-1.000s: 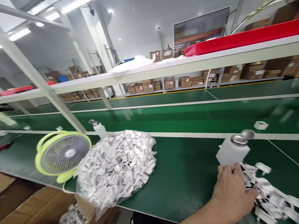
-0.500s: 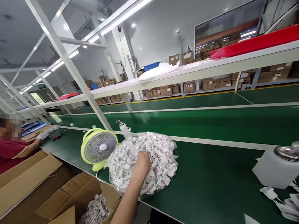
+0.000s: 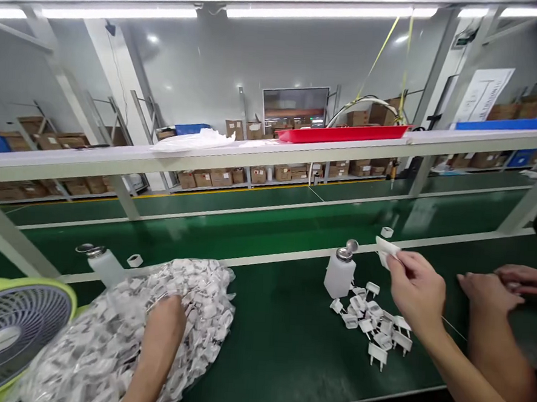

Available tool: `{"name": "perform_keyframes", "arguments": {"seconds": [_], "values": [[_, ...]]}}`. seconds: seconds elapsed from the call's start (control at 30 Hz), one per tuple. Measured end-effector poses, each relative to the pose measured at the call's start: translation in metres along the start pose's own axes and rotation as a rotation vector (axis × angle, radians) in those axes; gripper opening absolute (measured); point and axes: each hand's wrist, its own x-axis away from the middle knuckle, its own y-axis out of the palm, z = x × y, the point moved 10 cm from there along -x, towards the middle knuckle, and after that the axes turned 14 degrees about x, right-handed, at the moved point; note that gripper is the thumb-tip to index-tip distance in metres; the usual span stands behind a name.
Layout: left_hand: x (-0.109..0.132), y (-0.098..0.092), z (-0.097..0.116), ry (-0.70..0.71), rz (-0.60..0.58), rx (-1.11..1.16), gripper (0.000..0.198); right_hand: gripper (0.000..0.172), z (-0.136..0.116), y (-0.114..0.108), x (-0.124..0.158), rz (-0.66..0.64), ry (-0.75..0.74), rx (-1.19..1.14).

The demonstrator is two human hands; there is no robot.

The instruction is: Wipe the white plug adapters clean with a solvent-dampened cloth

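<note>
My left hand (image 3: 167, 325) reaches into a clear plastic bag (image 3: 224, 326) heaped with small white plastic plug pieces (image 3: 198, 309). Its fingers are curled down among them, and their tips are hidden, so what they hold cannot be made out. My right hand (image 3: 418, 289) is raised above the table, closed on a folded white cloth (image 3: 386, 250) that sticks out past the fingertips. Below and left of that hand lies a loose group of white plug pieces with pins (image 3: 370, 319). A white dispenser bottle (image 3: 340, 275) with an open metal lid stands beside them.
A green fan (image 3: 19, 337) stands at the left, with another bottle (image 3: 105, 267) behind the bag. At the right are another person's hands (image 3: 490, 290), close to my right forearm. A raised shelf (image 3: 253, 151) bearing a red tray (image 3: 345, 135) spans the green table (image 3: 263, 352).
My view has swung to the right, so my right hand with the cloth and the other person's hands now show. My left hand stays in the bag.
</note>
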Motion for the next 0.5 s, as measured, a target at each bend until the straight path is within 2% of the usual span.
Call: {"name": "perform_keyframes", "arguments": {"seconds": [0.03, 0.1, 0.17, 0.23, 0.37, 0.5], "values": [[0.010, -0.007, 0.004, 0.019, 0.048, 0.036, 0.031, 0.031, -0.009, 0.006, -0.011, -0.030, -0.095, 0.073], [0.033, -0.015, 0.017, 0.070, 0.148, 0.133, 0.033, 0.029, -0.025, 0.030, -0.017, -0.176, -0.275, 0.193], [0.058, -0.010, 0.035, 0.136, 0.233, 0.262, 0.031, 0.031, -0.033, 0.055, -0.009, -0.321, -0.417, 0.292], [0.082, 0.012, 0.060, 0.235, 0.270, 0.397, 0.034, 0.035, -0.034, 0.071, 0.000, -0.396, -0.504, 0.388], [0.128, 0.078, 0.112, 0.436, 0.299, 0.613, 0.047, 0.032, -0.031, 0.084, 0.005, -0.456, -0.595, 0.557], [0.160, 0.126, 0.144, 0.478, 0.271, 0.722, 0.040, 0.018, -0.033, 0.090, 0.000, -0.510, -0.647, 0.656]]}}
